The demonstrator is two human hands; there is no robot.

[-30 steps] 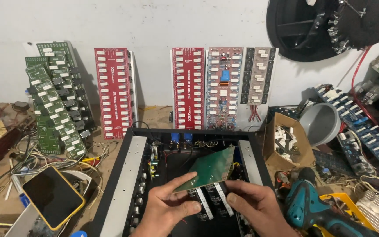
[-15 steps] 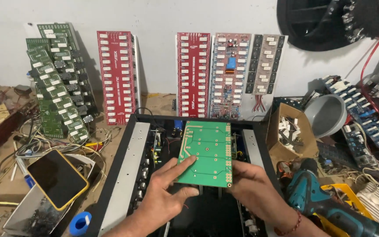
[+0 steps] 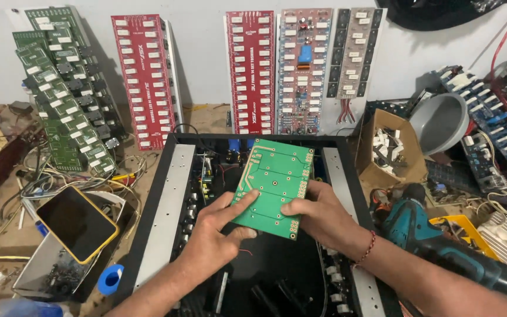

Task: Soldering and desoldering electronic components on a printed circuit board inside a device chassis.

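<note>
I see my left hand (image 3: 215, 235) pinching the lower left corner of a green circuit board (image 3: 277, 185), thumb on top and fingers beneath; my right hand (image 3: 318, 214) grips its lower right edge the same way, so both are closed on the board; a red thread bracelet (image 3: 368, 249) circles the right wrist. The board is held tilted above the open black chassis (image 3: 165, 205), solder side toward me; it shows pale copper traces and rows of small gold pads along its right and bottom edges.

Just right of the chassis lies a teal cordless drill (image 3: 435, 243) over a yellow tray (image 3: 465, 226); beyond it stands an open cardboard box (image 3: 388, 147) of small white parts, and near that a grey bowl (image 3: 441, 120). To the left, a dark phone in a yellow case (image 3: 76, 223) rests on a clear bin, with a blue tape roll (image 3: 110, 279) near it.

Against the white wall lean long boards: green ones (image 3: 66, 94) at far left, two red ones (image 3: 145, 76) with white rectangular parts, then a populated board (image 3: 303, 70) and a beige one (image 3: 353, 53).
</note>
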